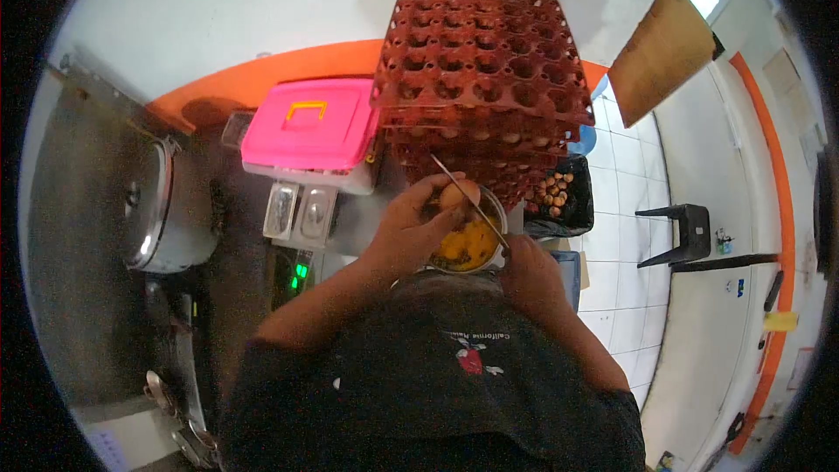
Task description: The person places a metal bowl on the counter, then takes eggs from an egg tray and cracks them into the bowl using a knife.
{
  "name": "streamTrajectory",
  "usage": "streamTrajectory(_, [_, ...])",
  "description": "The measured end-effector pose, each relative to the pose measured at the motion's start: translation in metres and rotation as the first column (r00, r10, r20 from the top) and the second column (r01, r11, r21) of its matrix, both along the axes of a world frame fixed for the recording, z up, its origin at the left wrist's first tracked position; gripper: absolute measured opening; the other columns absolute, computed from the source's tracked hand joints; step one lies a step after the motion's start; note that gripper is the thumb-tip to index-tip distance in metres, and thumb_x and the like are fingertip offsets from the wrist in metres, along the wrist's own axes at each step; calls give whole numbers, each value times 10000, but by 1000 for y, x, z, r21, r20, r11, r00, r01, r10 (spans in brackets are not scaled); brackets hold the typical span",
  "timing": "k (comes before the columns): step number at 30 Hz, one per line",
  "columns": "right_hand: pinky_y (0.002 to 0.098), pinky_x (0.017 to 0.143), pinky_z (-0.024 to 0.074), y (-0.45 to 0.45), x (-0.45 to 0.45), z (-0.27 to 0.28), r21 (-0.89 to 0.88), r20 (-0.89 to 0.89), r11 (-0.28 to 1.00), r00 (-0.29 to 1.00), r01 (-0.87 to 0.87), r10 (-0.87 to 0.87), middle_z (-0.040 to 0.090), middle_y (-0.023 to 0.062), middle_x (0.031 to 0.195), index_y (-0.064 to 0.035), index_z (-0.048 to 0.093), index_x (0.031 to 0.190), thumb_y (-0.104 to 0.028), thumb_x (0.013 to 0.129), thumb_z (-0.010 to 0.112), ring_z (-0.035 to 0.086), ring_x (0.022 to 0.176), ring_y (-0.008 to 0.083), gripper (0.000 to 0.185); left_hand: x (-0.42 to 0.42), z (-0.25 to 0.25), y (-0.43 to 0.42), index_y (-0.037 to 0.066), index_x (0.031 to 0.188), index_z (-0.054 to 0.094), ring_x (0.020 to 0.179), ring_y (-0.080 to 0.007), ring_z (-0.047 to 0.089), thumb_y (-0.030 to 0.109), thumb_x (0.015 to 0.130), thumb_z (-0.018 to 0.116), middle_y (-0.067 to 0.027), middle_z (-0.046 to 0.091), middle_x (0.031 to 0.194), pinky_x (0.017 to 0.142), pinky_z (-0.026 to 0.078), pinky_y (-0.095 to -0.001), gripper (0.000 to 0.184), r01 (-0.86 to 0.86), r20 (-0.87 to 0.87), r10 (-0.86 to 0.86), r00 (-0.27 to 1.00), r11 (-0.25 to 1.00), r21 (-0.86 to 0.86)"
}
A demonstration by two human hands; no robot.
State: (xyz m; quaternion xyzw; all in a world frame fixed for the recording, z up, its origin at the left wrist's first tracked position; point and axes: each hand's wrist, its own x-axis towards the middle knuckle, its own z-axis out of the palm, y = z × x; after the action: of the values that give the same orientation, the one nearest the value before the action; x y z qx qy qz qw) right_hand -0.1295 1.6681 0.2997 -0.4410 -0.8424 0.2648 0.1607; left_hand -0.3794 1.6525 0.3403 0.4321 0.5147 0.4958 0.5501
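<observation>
Between the fingers of my left hand point(411, 225) is a brown egg point(455, 196), held above a round bowl point(500, 210). My right hand point(530, 269) grips a thin metal knife point(489, 223), whose blade slants up and left against or just over the egg; whether it touches the shell I cannot tell. Inside the bowl lies yellow-orange egg point(463, 246) with some darker patches. Just beyond my hands rises a tall stack of dark red egg trays point(485, 61); the top one has bare cups, and eggs show in layers below.
A pink-lidded box point(310, 127) stands left of the trays, near small metal containers point(315, 210) and a scale with green digits point(299, 275). A large metal pot point(179, 210) is farther left. On the right are a black-lined bin with eggshells point(559, 197) and a black stool point(690, 234).
</observation>
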Motion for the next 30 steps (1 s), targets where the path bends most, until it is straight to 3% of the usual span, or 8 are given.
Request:
streamTrajectory(5, [555, 821, 537, -5, -22, 34, -263, 42, 953, 988, 152, -146, 689, 253, 1068, -4, 603, 1161, -38, 908, 594, 677, 980, 473, 256, -11, -17, -9, -5, 1436, 578, 1126, -191, 699, 197, 1046, 697, -124, 709, 1250, 995, 585, -344, 455, -45, -107, 42, 993, 999, -26])
streamTrajectory(11, [546, 829, 541, -5, -28, 4, -19, 53, 999, 998, -29, 30, 693, 288, 1004, 4, 569, 1268, -58, 946, 592, 679, 964, 496, 329, -13, -33, -13, 14, 1442, 592, 1125, -194, 698, 243, 1059, 683, -121, 720, 1240, 996, 587, -357, 456, -57, -11, 57, 998, 997, -57])
streamTrajectory(14, [545, 830, 540, -6, -29, 20, -232, 115, 962, 986, 147, -123, 691, 291, 1077, 4, 555, 1294, -78, 929, 616, 675, 1004, 501, 379, -15, -31, -12, 16, 1438, 591, 1131, -199, 692, 254, 1058, 687, -122, 714, 1254, 999, 583, -358, 459, -48, -4, 47, 999, 998, -44])
streamTrajectory(17, [523, 834, 547, 3, -27, 27, -41, -204, 997, 976, 64, -72, 702, 261, 1087, 4, 559, 1287, -160, 920, 692, 698, 1009, 463, 423, -14, -42, -12, 16, 1427, 586, 1136, -204, 685, 272, 1049, 703, -116, 705, 1260, 998, 581, -358, 471, 15, -24, -16, 1000, 1000, -18])
streamTrajectory(20, [486, 836, 555, 17, -41, 36, -65, -379, 997, 924, 29, -51, 715, 220, 1046, -3, 583, 1266, -258, 886, 785, 720, 987, 405, 500, -15, -46, -12, 24, 1417, 580, 1139, -207, 680, 289, 1031, 727, -118, 698, 1251, 991, 581, -363, 491, 134, -106, -131, 986, 991, 20])
streamTrajectory(24, [535, 985, 533, 26, -41, 23, -150, -305, 988, 952, -34, -14, 686, 272, 1260, -17, 510, 1437, -327, 850, 827, 662, 1165, 490, 736, -19, -53, -16, 38, 1416, 567, 1144, -215, 685, 319, 1012, 749, -124, 695, 1220, 944, 600, -380, 525, 178, -400, -177, 899, 983, -36])
streamTrajectory(27, [525, 1009, 526, 28, -41, 14, -197, -238, 980, 969, 15, -63, 681, 269, 1270, -28, 503, 1450, -327, 816, 849, 654, 1194, 478, 781, -10, -58, -14, 7, 1312, 652, 1086, -255, 743, 309, 934, 796, -184, 724, 1221, 930, 598, -392, 505, 82, -157, -93, 983, 994, -75])
streamTrajectory(30, [529, 1002, 528, 30, -44, 7, -215, -242, 976, 966, 35, -88, 685, 271, 1257, -33, 500, 1451, -319, 780, 863, 659, 1175, 486, 815, -8, -58, -12, -5, 1258, 695, 1043, -269, 760, 298, 915, 801, -194, 749, 1160, 906, 610, -394, 470, 80, -373, -93, 923, 995, -50])
